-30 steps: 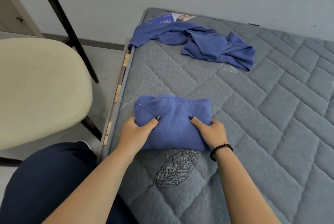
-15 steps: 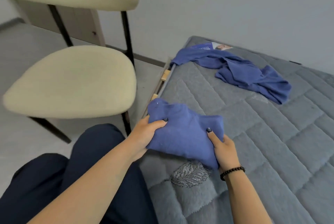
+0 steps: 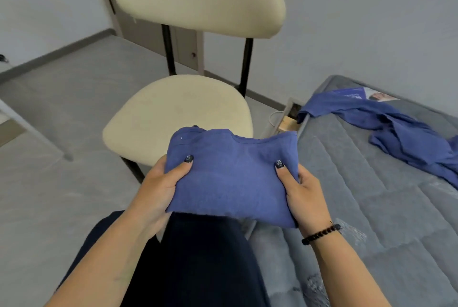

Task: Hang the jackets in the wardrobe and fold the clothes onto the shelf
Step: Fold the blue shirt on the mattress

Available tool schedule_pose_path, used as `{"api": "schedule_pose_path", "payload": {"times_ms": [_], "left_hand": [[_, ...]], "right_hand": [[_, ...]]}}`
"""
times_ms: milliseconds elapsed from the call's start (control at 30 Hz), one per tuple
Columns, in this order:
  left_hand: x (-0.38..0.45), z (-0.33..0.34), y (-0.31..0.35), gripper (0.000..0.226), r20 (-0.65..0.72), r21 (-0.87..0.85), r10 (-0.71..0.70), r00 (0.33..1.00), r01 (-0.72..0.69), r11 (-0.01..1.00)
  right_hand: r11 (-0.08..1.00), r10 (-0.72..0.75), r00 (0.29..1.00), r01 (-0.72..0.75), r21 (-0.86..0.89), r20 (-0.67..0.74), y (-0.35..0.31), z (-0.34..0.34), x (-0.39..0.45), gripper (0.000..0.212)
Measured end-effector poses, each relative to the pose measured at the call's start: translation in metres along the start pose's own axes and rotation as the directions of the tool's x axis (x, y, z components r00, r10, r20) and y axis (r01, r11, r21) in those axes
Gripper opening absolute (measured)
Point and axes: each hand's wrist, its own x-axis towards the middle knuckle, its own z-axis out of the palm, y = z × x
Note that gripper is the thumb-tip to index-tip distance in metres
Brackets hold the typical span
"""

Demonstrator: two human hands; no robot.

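Note:
A folded blue garment (image 3: pixel 233 172) is held in the air above my lap, just in front of the cream chair seat. My left hand (image 3: pixel 161 190) grips its left edge with the thumb on top. My right hand (image 3: pixel 301 195), with a dark bead bracelet at the wrist, grips its right edge the same way. A second blue garment (image 3: pixel 396 133) lies crumpled and unfolded on the grey quilted mattress (image 3: pixel 371 207) at the right, near the wall.
A cream chair (image 3: pixel 178 113) with black legs stands directly ahead, left of the mattress. Behind it a beige cabinet door (image 3: pixel 184 48) shows against the wall. A printed label (image 3: pixel 371 95) lies at the mattress's far corner. Grey floor spreads to the left.
Both hands lifted the folded garment off the mattress and carried it left toward the chair. My view turned left, bringing the whole chair into sight.

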Motion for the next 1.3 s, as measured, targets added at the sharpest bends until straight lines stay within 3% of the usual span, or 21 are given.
{"api": "schedule_pose_path", "payload": {"times_ms": [133, 300, 567, 1000, 1300], "left_hand": [[0.040, -0.045, 0.022, 0.041, -0.092, 0.013, 0.013, 0.996, -0.012, 1.000], [0.101, -0.104, 0.051, 0.021, -0.197, -0.012, -0.031, 0.980, 0.030, 0.999], [0.156, -0.194, 0.144, 0.019, -0.346, -0.039, -0.050, 0.937, 0.039, 0.998], [0.024, -0.301, 0.416, 0.020, -0.623, -0.055, -0.017, 0.782, -0.022, 0.998], [-0.084, -0.362, 0.537, 0.015, -0.752, 0.048, 0.112, 0.649, -0.116, 0.992]], "right_hand": [[0.996, 0.017, 0.999, -0.014, -0.085, 0.043, -0.022, 0.058, 0.042, 0.037], [0.985, 0.055, 0.995, -0.040, -0.166, 0.089, -0.050, 0.138, 0.101, 0.038], [0.969, 0.061, 0.988, -0.025, -0.246, 0.141, -0.131, 0.257, 0.156, 0.035], [0.964, -0.015, 0.894, 0.133, -0.232, 0.448, -0.404, 0.414, 0.093, 0.039], [0.969, -0.139, 0.775, 0.234, -0.076, 0.616, -0.528, 0.502, 0.009, 0.035]]}}
